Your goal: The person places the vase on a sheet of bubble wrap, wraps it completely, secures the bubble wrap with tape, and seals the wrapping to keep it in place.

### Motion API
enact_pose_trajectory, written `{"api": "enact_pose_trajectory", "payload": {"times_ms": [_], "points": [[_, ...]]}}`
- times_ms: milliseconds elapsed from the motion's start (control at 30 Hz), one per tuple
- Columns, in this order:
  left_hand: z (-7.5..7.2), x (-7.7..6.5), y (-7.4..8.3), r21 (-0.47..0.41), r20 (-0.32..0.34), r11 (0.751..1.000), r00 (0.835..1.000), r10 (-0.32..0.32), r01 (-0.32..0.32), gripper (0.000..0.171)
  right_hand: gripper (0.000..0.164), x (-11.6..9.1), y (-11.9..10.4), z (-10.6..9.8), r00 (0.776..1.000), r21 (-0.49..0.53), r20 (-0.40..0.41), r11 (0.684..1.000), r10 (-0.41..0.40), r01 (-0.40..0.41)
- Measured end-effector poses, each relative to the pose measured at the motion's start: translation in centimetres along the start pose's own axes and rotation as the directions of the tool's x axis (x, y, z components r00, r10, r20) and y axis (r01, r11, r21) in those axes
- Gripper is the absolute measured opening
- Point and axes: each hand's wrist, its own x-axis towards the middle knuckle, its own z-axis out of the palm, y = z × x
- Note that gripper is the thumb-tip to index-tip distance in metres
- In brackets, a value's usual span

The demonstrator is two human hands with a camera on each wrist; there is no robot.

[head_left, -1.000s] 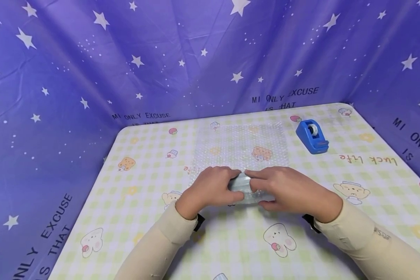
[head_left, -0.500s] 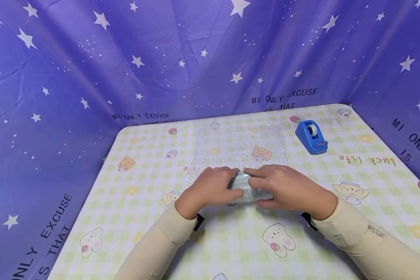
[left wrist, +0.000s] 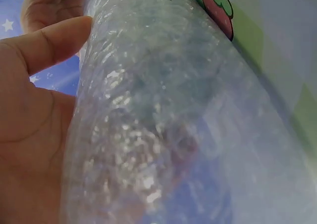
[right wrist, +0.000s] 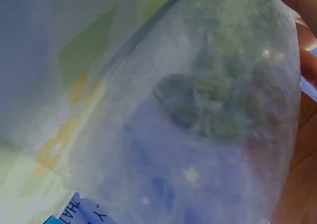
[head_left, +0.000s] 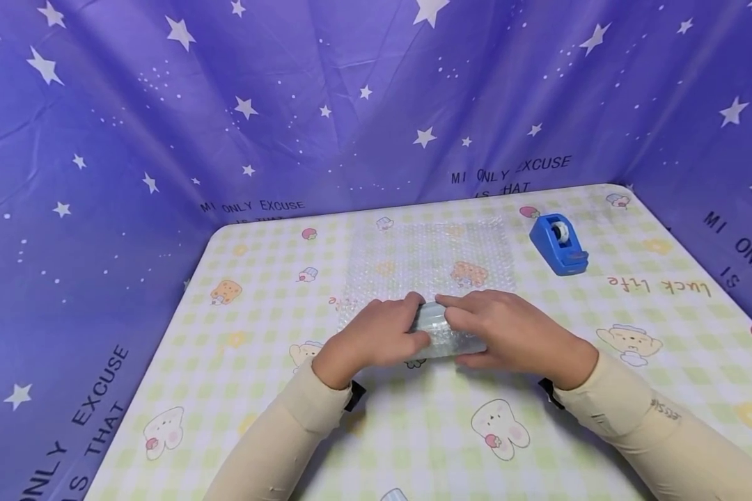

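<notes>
A clear sheet of bubble wrap (head_left: 407, 250) lies flat on the table, its near end wound into a roll (head_left: 441, 337). Something greenish-grey with a rounded end shows faintly inside the roll (right wrist: 213, 105); its kind is blurred by the layers. My left hand (head_left: 382, 335) grips the roll's left part, thumb on the near side and fingers over the far side. From the right, my right hand (head_left: 510, 330) holds it the same way. In the left wrist view the bubbled roll (left wrist: 143, 100) fills the middle, with the left thumb (left wrist: 59, 40) touching its side.
A blue tape dispenser (head_left: 559, 243) stands at the back right, beyond the right hand. The table (head_left: 238, 424) wears a green checked cloth with cartoon prints. Purple star-printed curtains (head_left: 326, 90) hang behind it and at both sides.
The roll and both hands have shifted slightly away from me along the sheet. The right hand has also edged a little left. The tape dispenser stays put.
</notes>
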Motion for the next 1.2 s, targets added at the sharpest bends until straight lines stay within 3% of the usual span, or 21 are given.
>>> {"api": "enact_pose_trajectory", "payload": {"times_ms": [133, 367, 467, 667, 900, 1200], "points": [[-0.3, 0.0, -0.1, 0.003, 0.023, 0.999, 0.999, 0.032, -0.032, 0.034, 0.058, 0.0, -0.1, 0.3, 1.000, -0.011, -0.006, 1.000, 0.019, -0.019], [-0.7, -0.4, -0.2, 0.108, 0.072, 0.993, 0.996, 0.046, -0.054, 0.062, 0.057, 0.2, -0.6, 0.6, 0.998, -0.039, -0.025, 0.998, 0.054, -0.055], [-0.8, -0.4, -0.4, 0.083, 0.068, 0.995, 0.996, 0.055, -0.060, 0.062, 0.056, 0.3, -0.8, 0.7, 0.998, -0.056, -0.028, 0.996, 0.063, -0.065], [-1.1, -0.5, -0.9, -0.075, 0.088, 0.997, 0.996, 0.012, -0.005, 0.048, 0.051, 0.2, -0.9, 0.9, 0.997, -0.091, -0.029, 0.993, 0.069, -0.071], [-1.0, -0.5, -1.0, -0.029, 0.109, 1.000, 0.994, 0.011, -0.008, 0.050, 0.062, 0.1, -0.5, 1.0, 0.998, -0.087, -0.046, 0.995, 0.046, -0.050], [-1.0, -0.4, -0.9, 0.028, 0.144, 0.998, 0.988, -0.060, 0.056, 0.067, 0.043, 0.0, -0.1, 0.7, 0.998, -0.104, -0.020, 0.993, -0.053, 0.051]]}}
